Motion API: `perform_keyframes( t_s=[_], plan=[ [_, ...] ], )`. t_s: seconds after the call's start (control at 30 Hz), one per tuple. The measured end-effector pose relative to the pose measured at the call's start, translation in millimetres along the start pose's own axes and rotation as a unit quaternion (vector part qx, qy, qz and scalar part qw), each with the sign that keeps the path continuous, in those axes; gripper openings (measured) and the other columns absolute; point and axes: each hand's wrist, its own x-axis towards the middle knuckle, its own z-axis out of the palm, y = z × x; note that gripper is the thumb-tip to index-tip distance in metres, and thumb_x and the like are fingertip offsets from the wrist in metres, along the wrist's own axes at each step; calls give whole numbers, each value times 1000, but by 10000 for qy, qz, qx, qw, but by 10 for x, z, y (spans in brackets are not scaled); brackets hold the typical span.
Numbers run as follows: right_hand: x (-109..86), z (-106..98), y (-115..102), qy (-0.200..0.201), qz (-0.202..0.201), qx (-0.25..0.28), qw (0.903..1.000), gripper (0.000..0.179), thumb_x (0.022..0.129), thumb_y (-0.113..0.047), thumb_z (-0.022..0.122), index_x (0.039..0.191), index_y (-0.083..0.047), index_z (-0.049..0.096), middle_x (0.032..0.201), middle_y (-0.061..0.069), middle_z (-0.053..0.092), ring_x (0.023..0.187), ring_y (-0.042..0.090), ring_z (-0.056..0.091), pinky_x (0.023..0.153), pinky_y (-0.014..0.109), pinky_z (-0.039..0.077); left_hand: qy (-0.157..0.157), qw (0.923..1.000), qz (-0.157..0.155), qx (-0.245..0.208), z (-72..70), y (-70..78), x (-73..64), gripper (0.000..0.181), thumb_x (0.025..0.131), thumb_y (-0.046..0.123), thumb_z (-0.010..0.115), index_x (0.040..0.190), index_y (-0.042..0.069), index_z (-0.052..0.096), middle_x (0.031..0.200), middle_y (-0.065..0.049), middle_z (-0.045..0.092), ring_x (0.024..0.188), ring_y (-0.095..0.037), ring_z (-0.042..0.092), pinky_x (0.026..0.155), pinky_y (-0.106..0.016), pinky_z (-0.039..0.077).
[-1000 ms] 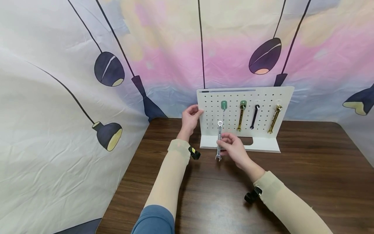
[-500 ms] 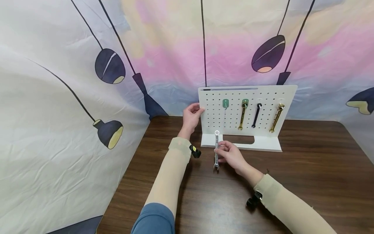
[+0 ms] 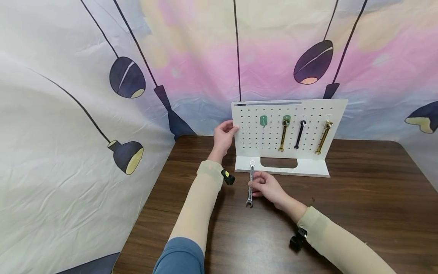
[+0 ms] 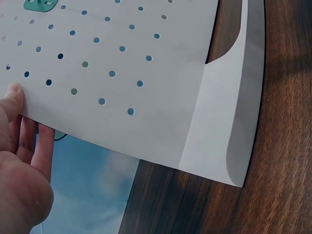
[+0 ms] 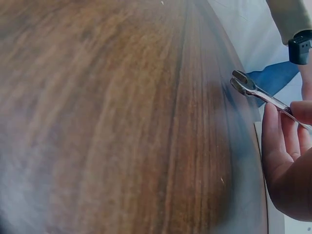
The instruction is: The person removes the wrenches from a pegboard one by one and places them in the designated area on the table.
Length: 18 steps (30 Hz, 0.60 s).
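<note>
My left hand (image 3: 223,137) pinches the left edge of a white pegboard stand (image 3: 248,142), thumb on the front and fingers behind, as the left wrist view also shows. My right hand (image 3: 268,188) holds a silver combination wrench (image 3: 251,184) between thumb and fingers, in front of the stand's base. The wrench's ring end points toward the board and its open end toward me; that open end (image 5: 242,84) shows in the right wrist view. On the board, a green hook (image 3: 263,120) at the left carries no wrench.
Two gold wrenches (image 3: 283,137) (image 3: 323,139) and a black wrench (image 3: 300,135) hang from hooks on the board. The stand rests on a dark wooden table (image 3: 253,236), near a patterned cloth backdrop (image 3: 205,57).
My right hand has drawn the silver wrench down and away from the board, toward me and slightly left. The left hand keeps its grip on the board's edge.
</note>
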Motion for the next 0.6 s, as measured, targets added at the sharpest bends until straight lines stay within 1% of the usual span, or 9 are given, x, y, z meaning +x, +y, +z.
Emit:
perform_keyframes(
  t_s=[0.1, 0.23, 0.37, 0.47, 0.6],
  plan=[
    [-15, 6, 23, -95, 16, -21, 10000, 31, 101, -5, 71, 126, 3, 54, 97, 8, 74, 82, 15, 72, 75, 34, 63, 17, 10000, 12, -24, 4, -3, 1, 20, 96, 6, 82, 116, 1, 79, 96, -4, 74, 86, -11, 64, 78, -28, 56],
    [-24, 15, 56, -152, 91, -33, 9998, 36, 101, -4, 70, 131, 6, 53, 99, 12, 74, 82, 16, 73, 74, 34, 63, 13, 10000, 14, -32, 5, -14, 7, 21, 96, 6, 82, 116, 0, 79, 97, -5, 74, 86, -11, 65, 79, -28, 57],
    [-19, 27, 94, -207, 182, 92, 9996, 37, 100, -1, 71, 132, 7, 53, 100, 13, 74, 83, 17, 72, 75, 36, 64, 23, 10000, 10, -75, 4, -15, 5, 21, 96, 5, 82, 117, 0, 79, 96, -6, 74, 85, -11, 65, 78, -28, 57],
    [-9, 40, 125, -244, 162, 144, 9995, 38, 98, 2, 72, 131, 7, 53, 98, 11, 74, 83, 17, 72, 76, 37, 64, 48, 10000, 10, -79, 4, -12, 5, 21, 96, 5, 82, 116, 0, 79, 95, -4, 74, 85, -11, 65, 78, -28, 56],
    [-12, 59, 146, -211, 82, 120, 9997, 42, 95, 5, 75, 132, 11, 55, 96, 10, 76, 84, 16, 73, 78, 37, 64, 52, 10000, 16, -67, 7, -10, 12, 22, 96, 5, 82, 117, -1, 79, 94, -1, 73, 84, -10, 65, 77, -27, 56]
  ],
)
